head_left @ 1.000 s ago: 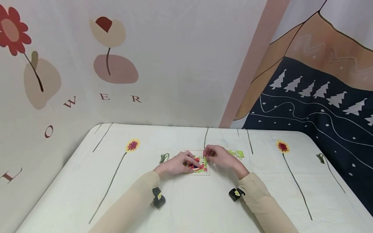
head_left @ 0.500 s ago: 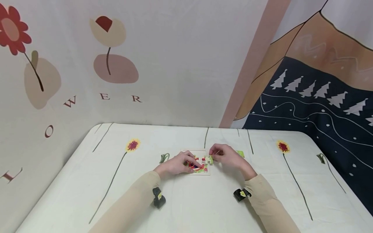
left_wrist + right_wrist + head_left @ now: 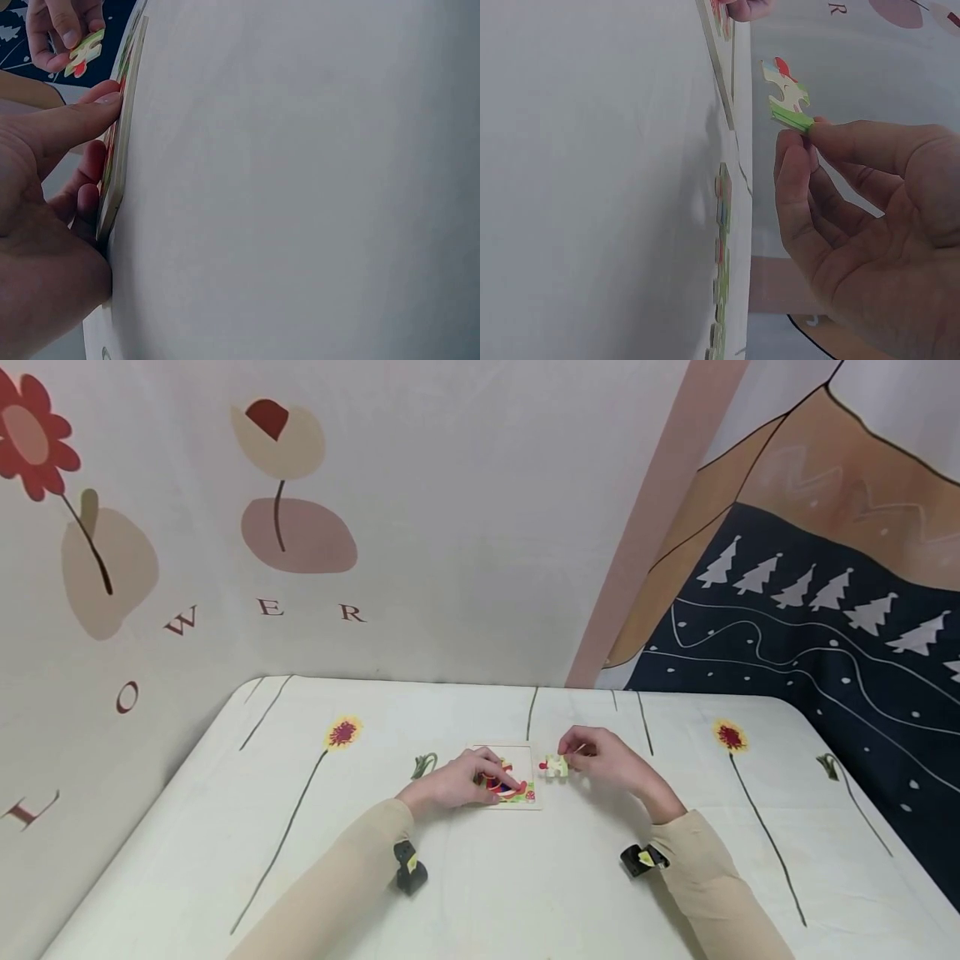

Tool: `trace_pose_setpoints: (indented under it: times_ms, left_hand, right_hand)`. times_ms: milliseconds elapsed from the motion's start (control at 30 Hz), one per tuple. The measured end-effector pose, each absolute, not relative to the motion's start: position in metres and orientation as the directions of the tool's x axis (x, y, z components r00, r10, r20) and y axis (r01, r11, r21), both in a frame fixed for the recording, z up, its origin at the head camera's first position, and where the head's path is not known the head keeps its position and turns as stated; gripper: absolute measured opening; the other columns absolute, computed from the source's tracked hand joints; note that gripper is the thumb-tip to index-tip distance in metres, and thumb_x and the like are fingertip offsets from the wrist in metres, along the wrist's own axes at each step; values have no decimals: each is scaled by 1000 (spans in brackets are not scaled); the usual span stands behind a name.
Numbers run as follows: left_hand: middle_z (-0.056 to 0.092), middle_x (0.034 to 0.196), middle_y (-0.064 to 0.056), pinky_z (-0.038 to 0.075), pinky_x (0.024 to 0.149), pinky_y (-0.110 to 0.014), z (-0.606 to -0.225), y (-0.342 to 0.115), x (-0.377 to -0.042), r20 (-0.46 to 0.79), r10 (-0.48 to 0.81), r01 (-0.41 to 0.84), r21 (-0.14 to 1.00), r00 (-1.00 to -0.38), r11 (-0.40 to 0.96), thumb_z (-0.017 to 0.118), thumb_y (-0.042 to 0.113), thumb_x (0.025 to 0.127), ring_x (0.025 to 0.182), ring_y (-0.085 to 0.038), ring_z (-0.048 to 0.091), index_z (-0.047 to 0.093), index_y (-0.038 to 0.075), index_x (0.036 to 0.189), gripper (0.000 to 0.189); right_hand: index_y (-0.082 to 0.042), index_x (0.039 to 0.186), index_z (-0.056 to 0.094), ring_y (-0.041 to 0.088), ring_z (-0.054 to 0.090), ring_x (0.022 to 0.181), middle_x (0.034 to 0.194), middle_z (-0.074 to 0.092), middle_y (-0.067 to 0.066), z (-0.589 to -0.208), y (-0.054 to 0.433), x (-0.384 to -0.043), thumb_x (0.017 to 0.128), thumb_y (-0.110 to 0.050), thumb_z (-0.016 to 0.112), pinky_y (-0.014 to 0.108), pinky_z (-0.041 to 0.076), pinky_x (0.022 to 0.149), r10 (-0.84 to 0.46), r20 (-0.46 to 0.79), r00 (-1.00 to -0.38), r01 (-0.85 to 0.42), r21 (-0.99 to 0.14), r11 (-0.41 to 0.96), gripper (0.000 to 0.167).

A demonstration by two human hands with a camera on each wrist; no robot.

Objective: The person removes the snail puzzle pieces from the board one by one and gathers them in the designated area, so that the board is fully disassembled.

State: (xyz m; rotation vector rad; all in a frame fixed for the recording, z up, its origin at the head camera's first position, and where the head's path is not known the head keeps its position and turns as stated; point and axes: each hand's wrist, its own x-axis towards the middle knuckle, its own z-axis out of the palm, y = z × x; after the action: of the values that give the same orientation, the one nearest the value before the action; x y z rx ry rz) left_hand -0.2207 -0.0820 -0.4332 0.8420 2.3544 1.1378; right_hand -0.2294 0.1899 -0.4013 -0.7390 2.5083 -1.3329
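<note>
A small framed jigsaw puzzle board (image 3: 522,758) lies on the table, with red, dark blue and green pieces in it and a pale bare area at upper right. My left hand (image 3: 459,779) rests on its left part, index finger stretched over the pieces and thumb at the near edge. In the left wrist view, the other fingers (image 3: 88,199) bend against the board. To the right of the board, my right hand (image 3: 603,758) pinches a puzzle piece (image 3: 556,767) between thumb and fingertips. The right wrist view shows this piece (image 3: 786,88) raised, pale yellow with red and green.
More puzzle pieces (image 3: 721,281) lie on the table in the right wrist view, under the right hand. The white tablecloth (image 3: 517,885) has printed flowers. A printed cloth wall (image 3: 450,568) rises behind the table. Black cameras (image 3: 410,870) sit on both wrists.
My right hand has moved right, away from the board's right side, carrying the puzzle piece out of it. Pale board now shows there. My left hand has stayed in place.
</note>
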Motion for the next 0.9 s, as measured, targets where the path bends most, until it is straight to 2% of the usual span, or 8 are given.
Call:
trace_pose_setpoints:
  times_ms: [233,533,900]
  left_hand:
    - [49,124,-6,27,103,-51,-433,-82,-221,-91,665,339,804,-741,488,69,2,85,122,-29,35,75,16,111,29]
    - [49,126,-5,28,102,-52,-432,-82,-219,-106,646,327,794,-756,512,69,2,85,122,-29,35,75,18,111,31]
    - [48,125,-4,28,102,-51,-432,-83,-219,-110,643,315,802,-758,508,70,2,85,122,-29,34,75,18,110,30]
  right_hand:
    - [4,96,63,24,59,75,89,61,10,-400,202,-227,90,6,57,26,47,66,-504,44,-863,-325,-812,485,9]
    - [4,97,61,20,57,76,90,61,10,-398,220,-224,91,5,57,25,47,68,-474,11,-880,-289,-804,519,7]
    - [4,100,62,22,56,80,91,61,9,-394,244,-223,93,1,57,28,46,71,-412,-11,-911,-252,-777,577,9]
